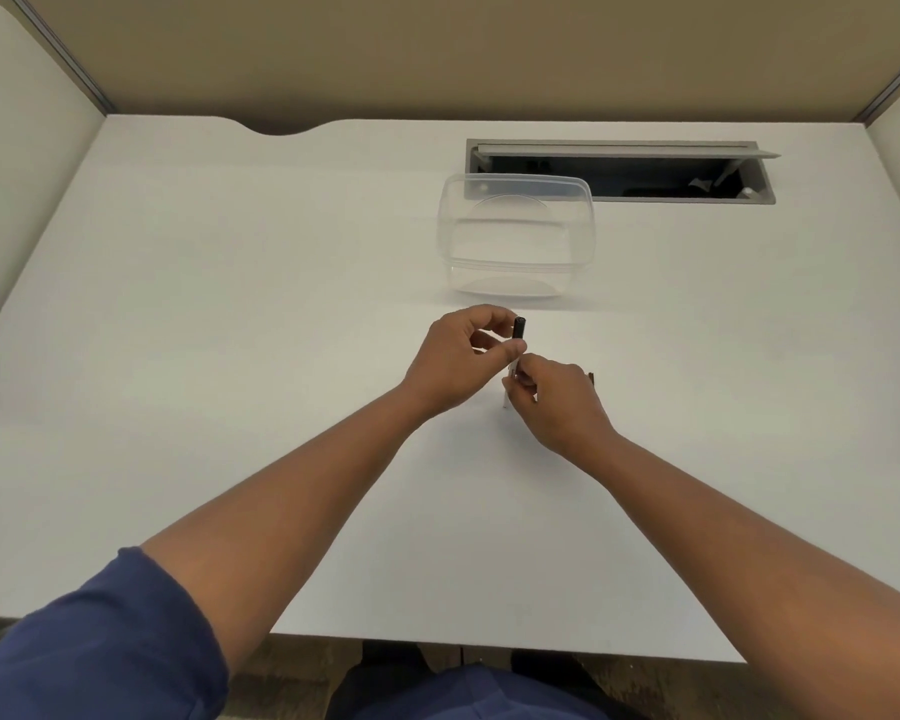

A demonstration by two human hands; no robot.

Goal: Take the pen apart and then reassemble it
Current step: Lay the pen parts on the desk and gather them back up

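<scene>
A pen [518,331] with a black upper end and a white lower body stands nearly upright above the white desk [230,356]. My left hand [458,356] pinches it near the black top between thumb and fingers. Just below, my right hand [557,402] grips the white lower part, whose tip shows under my fingers. A small dark piece [591,377] pokes out past the knuckles of my right hand; I cannot tell what it is. The two hands touch at the pen's middle.
A clear plastic container [515,236] with its lid on stands just beyond my hands. Behind it, an open cable hatch [619,174] is set into the desk. Beige partition walls enclose the desk at the back and sides.
</scene>
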